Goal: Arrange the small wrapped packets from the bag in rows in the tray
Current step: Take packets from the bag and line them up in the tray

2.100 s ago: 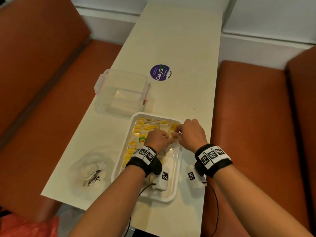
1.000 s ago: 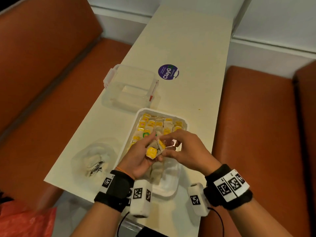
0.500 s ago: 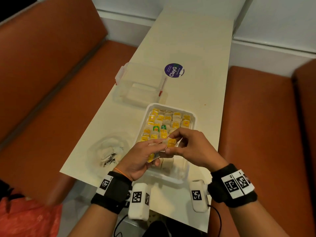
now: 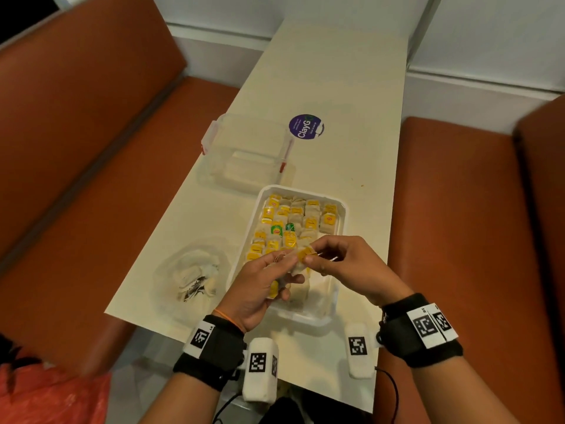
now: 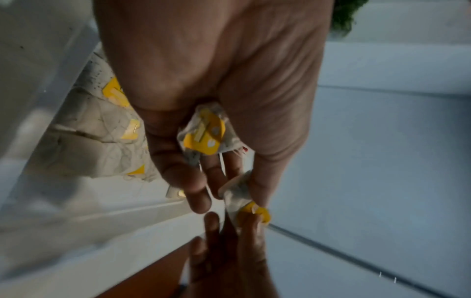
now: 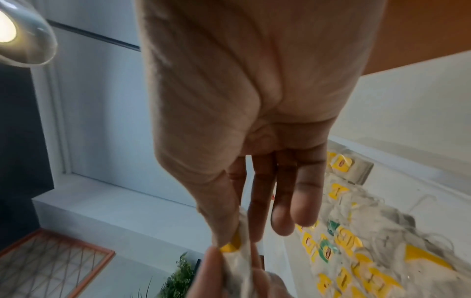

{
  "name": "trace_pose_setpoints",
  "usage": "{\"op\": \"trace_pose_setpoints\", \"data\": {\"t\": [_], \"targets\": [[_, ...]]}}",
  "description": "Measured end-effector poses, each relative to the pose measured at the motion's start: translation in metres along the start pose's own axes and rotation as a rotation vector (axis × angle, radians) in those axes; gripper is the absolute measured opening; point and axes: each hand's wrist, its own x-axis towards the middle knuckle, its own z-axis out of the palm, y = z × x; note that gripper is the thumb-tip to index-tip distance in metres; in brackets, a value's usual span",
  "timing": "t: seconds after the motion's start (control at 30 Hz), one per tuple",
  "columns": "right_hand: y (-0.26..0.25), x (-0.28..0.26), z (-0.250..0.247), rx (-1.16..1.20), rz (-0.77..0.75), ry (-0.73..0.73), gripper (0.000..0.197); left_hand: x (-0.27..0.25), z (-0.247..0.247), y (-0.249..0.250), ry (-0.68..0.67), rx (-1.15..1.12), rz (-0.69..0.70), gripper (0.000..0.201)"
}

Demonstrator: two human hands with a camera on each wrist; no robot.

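Change: since half a second ago both hands sit a little nearer the person over the tray's near half, and the yellow-tagged packet is now pinched between the two of them.
Left hand: the left hand (image 4: 260, 284) is palm-up above the near end of the tray, thumb and forefinger closed on one end of a packet, the other fingers curled round more packets in the palm.
Right hand: the right hand (image 4: 345, 264) comes in from the right, knuckles up, thumb and forefinger nipping the same packet's far end; the remaining fingers (image 6: 295, 209) hang straight and loose.
Shared packet: the pinched packet (image 4: 301, 257) is small, pale and crumpled, with a yellow tag at the right hand's side.
Palm packets: the held packets (image 5: 203, 135) show one yellow tag facing the wrist camera; how many lie there I cannot tell.
Tray: the white tray (image 4: 342, 209) lies lengthwise on the desk (image 4: 336, 87), just beneath both hands.
Rows: the packed packets (image 4: 296, 215) fill the far half of the tray in tidy rows, mostly yellow tags, two green near the middle; a few more lie loose at the near end.
Bag: the clear bag (image 4: 195, 276) rests on the desk left of the tray, crumpled, with some packets inside.
Beyond: a clear lidded box (image 4: 244, 148) stands behind the tray, and a round purple sticker (image 4: 305, 126) is to its right.
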Motion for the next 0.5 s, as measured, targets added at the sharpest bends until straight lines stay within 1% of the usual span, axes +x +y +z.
{"op": "trace_pose_setpoints", "data": {"t": [0.1, 0.13, 0.2, 0.27, 0.33, 0.4, 0.5], "targets": [[0.000, 0.005, -0.009, -0.041, 0.036, 0.034, 0.011, 0.010, 0.002, -0.008, 0.107, 0.121, -0.005, 0.040], [0.002, 0.009, -0.012, -0.093, 0.051, 0.064, 0.010, 0.013, 0.002, -0.011, 0.147, 0.139, -0.011, 0.038], [0.010, 0.024, -0.020, -0.329, 0.071, 0.137, 0.006, 0.017, 0.001, -0.016, 0.214, 0.164, -0.023, 0.031], [0.018, 0.043, -0.026, -0.553, 0.095, 0.163, 0.004, 0.018, -0.002, -0.021, 0.255, 0.226, -0.030, 0.023], [0.028, 0.062, -0.029, -0.665, 0.118, 0.171, 0.002, 0.017, -0.006, -0.028, 0.255, 0.357, -0.032, 0.015], [0.038, 0.081, -0.032, -0.750, 0.132, 0.177, 0.012, 0.015, -0.009, -0.036, 0.240, 0.509, -0.026, 0.010], [0.047, 0.100, -0.034, -0.859, 0.140, 0.172, 0.017, 0.016, -0.014, -0.046, 0.188, 0.732, -0.014, 0.009]]}}
